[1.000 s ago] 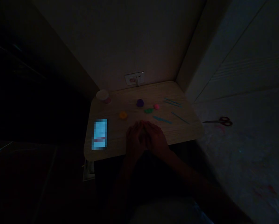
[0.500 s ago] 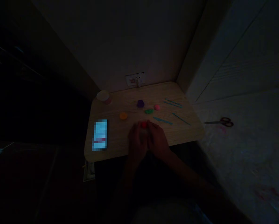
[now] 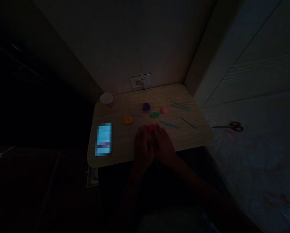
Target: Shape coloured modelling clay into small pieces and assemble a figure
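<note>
In dim light, a small red lump of modelling clay (image 3: 150, 128) sits between my two hands near the front of the small wooden table (image 3: 120, 142). My left hand (image 3: 143, 147) is closed in at the lump's left side, its fingers bent down. From the right, the fingertips of my right hand (image 3: 164, 144) press against the same lump. Just beyond are a green piece of clay (image 3: 155, 115), a pink lump (image 3: 163, 111), a purple lump (image 3: 146, 106) and an orange disc (image 3: 128, 119). A blue plastic clay knife (image 3: 169, 124) lies right of my fingers.
Thin blue sticks (image 3: 180, 106) and another blue tool (image 3: 188, 123) lie at the table's right. A lit phone (image 3: 103, 139) lies at the left, below a paper cup (image 3: 107, 99). Scissors (image 3: 232, 126) are off to the right. A wall socket (image 3: 140, 81) is behind.
My fingers have lowered and flattened slightly around the red clay, whose top shows a little more. The other things on the table stay where they were.
</note>
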Demonstrator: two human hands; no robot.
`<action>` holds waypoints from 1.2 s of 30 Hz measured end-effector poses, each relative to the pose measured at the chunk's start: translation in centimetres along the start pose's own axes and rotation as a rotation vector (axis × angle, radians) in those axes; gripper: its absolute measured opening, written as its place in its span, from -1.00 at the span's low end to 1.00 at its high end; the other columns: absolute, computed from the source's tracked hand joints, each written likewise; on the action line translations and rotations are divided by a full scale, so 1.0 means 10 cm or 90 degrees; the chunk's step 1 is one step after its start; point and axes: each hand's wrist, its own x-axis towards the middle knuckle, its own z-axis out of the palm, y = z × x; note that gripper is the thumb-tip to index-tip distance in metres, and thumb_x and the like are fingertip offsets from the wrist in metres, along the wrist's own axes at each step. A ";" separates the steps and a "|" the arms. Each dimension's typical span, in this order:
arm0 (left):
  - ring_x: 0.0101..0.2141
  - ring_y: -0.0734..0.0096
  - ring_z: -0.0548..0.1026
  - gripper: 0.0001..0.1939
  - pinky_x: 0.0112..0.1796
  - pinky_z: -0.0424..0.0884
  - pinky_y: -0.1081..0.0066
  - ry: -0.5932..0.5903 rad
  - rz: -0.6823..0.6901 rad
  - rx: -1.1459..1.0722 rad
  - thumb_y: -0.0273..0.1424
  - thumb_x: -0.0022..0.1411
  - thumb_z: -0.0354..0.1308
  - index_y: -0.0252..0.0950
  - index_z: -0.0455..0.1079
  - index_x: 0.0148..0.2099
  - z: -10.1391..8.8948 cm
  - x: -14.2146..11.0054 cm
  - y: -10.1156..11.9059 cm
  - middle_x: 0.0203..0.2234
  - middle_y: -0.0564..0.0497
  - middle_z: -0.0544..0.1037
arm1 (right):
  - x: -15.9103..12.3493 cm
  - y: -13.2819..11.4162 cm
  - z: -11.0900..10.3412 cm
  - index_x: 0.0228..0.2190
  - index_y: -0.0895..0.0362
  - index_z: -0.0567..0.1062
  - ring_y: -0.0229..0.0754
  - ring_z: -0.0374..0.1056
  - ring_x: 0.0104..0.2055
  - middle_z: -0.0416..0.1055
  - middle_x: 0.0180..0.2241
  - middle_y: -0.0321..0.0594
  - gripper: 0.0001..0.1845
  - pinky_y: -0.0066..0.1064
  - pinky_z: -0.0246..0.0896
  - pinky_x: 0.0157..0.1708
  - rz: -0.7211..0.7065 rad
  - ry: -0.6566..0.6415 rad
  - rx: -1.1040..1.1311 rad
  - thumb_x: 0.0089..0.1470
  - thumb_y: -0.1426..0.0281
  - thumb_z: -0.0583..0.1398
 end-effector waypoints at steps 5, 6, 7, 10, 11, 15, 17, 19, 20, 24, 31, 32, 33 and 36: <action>0.44 0.00 0.19 -0.34 0.38 0.16 -0.18 -0.037 0.029 0.024 -0.46 0.40 0.04 -0.21 0.12 0.50 -0.03 0.02 0.02 0.42 -0.20 0.31 | -0.01 0.00 0.01 0.43 0.41 0.09 0.21 -0.07 0.54 0.18 0.41 0.27 -0.22 0.27 -0.10 0.45 -0.009 -0.039 -0.022 0.21 0.56 0.02; 0.44 0.00 0.19 -0.34 0.38 0.17 -0.18 -0.041 0.032 0.026 -0.46 0.40 0.04 -0.22 0.12 0.50 -0.04 0.03 0.03 0.41 -0.20 0.31 | -0.02 0.01 0.01 0.44 0.41 0.07 0.21 -0.08 0.54 0.17 0.42 0.27 -0.21 0.29 -0.10 0.45 -0.014 -0.040 -0.025 0.21 0.56 0.03; 0.44 -0.01 0.19 -0.34 0.38 0.17 -0.18 -0.044 0.031 0.028 -0.45 0.40 0.05 -0.24 0.11 0.50 -0.05 0.03 0.04 0.41 -0.22 0.31 | -0.02 0.02 0.01 0.45 0.39 0.04 0.21 -0.09 0.54 0.16 0.42 0.26 -0.20 0.30 -0.09 0.44 -0.020 -0.040 -0.027 0.21 0.56 0.03; 0.44 -0.05 0.19 -0.33 0.38 0.18 -0.20 -0.058 0.028 0.032 -0.46 0.38 0.07 -0.27 0.12 0.49 -0.09 0.04 0.06 0.42 -0.25 0.28 | -0.03 0.05 0.02 0.48 0.34 -0.04 0.21 -0.12 0.55 0.13 0.44 0.24 -0.14 0.33 -0.09 0.43 -0.037 -0.042 -0.030 0.20 0.56 0.03; 0.44 -0.05 0.18 -0.32 0.38 0.18 -0.20 -0.062 0.031 0.035 -0.46 0.37 0.08 -0.28 0.12 0.49 -0.10 0.04 0.06 0.42 -0.25 0.28 | -0.04 0.05 0.02 0.48 0.34 -0.05 0.22 -0.12 0.55 0.13 0.44 0.24 -0.14 0.34 -0.08 0.43 -0.037 -0.043 -0.031 0.20 0.56 0.04; 0.46 -0.07 0.13 -0.32 0.39 0.15 -0.20 -0.081 0.061 0.056 -0.45 0.39 0.07 -0.29 0.07 0.51 -0.15 0.04 0.05 0.43 -0.25 0.28 | -0.03 0.04 0.00 0.47 0.36 -0.03 0.24 -0.13 0.55 0.12 0.44 0.26 -0.14 0.33 -0.07 0.43 -0.029 -0.049 -0.032 0.19 0.55 0.05; 0.48 -0.08 0.08 -0.30 0.39 0.14 -0.21 -0.099 0.073 0.065 -0.45 0.41 0.06 -0.30 0.03 0.52 -0.16 0.03 0.04 0.45 -0.26 0.23 | -0.03 0.03 -0.01 0.46 0.38 -0.01 0.24 -0.15 0.56 0.11 0.44 0.26 -0.13 0.32 -0.08 0.43 -0.031 -0.053 -0.034 0.16 0.57 0.05; 0.48 -0.10 0.05 -0.29 0.39 0.14 -0.21 -0.105 0.075 0.063 -0.43 0.42 0.05 -0.30 -0.01 0.54 -0.16 0.01 0.02 0.47 -0.29 0.18 | -0.03 0.01 -0.01 0.46 0.40 0.01 0.24 -0.17 0.56 0.10 0.45 0.26 -0.13 0.30 -0.09 0.45 -0.030 -0.056 -0.038 0.15 0.59 0.05; 0.48 -0.10 0.06 -0.29 0.38 0.15 -0.21 -0.093 0.070 0.055 -0.42 0.43 0.05 -0.30 -0.03 0.54 -0.15 0.00 0.01 0.47 -0.30 0.16 | -0.03 0.00 -0.01 0.45 0.41 0.02 0.23 -0.17 0.56 0.09 0.45 0.25 -0.14 0.29 -0.09 0.45 -0.027 -0.057 -0.040 0.15 0.59 0.05; 0.43 -0.03 0.20 -0.30 0.37 0.20 -0.16 -0.001 0.029 0.003 -0.39 0.42 0.08 -0.26 0.02 0.52 -0.10 -0.03 -0.02 0.43 -0.30 0.25 | -0.03 0.00 0.00 0.44 0.45 0.05 0.24 -0.14 0.55 0.12 0.44 0.28 -0.21 0.27 -0.09 0.46 -0.022 -0.051 -0.049 0.23 0.52 0.04; 0.40 0.01 0.28 -0.34 0.37 0.20 -0.16 -0.031 0.039 -0.031 -0.45 0.38 0.09 -0.23 0.14 0.48 -0.06 0.02 0.04 0.38 -0.24 0.35 | -0.04 0.04 0.01 0.45 0.38 0.01 0.20 -0.10 0.55 0.12 0.44 0.23 -0.14 0.28 -0.06 0.44 -0.031 -0.041 -0.042 0.16 0.54 0.06; 0.39 0.01 0.29 -0.34 0.37 0.20 -0.16 -0.038 0.034 -0.032 -0.45 0.37 0.09 -0.24 0.15 0.47 -0.06 0.02 0.04 0.38 -0.24 0.36 | -0.04 0.04 0.01 0.45 0.38 0.02 0.20 -0.10 0.55 0.13 0.44 0.24 -0.14 0.28 -0.07 0.44 -0.033 -0.041 -0.042 0.17 0.54 0.06; 0.39 0.01 0.29 -0.34 0.37 0.20 -0.17 -0.045 0.030 -0.033 -0.45 0.37 0.09 -0.24 0.15 0.47 -0.07 0.02 0.04 0.38 -0.24 0.36 | -0.04 0.04 0.01 0.45 0.38 0.02 0.20 -0.10 0.55 0.13 0.44 0.24 -0.15 0.27 -0.07 0.44 -0.034 -0.042 -0.043 0.17 0.54 0.06; 0.40 0.02 0.26 -0.32 0.37 0.18 -0.16 -0.066 0.026 -0.030 -0.45 0.37 0.09 -0.24 0.11 0.49 -0.10 0.02 0.05 0.40 -0.24 0.32 | -0.05 0.03 0.00 0.45 0.38 0.03 0.19 -0.10 0.55 0.14 0.43 0.24 -0.15 0.27 -0.09 0.45 -0.037 -0.051 -0.049 0.16 0.56 0.05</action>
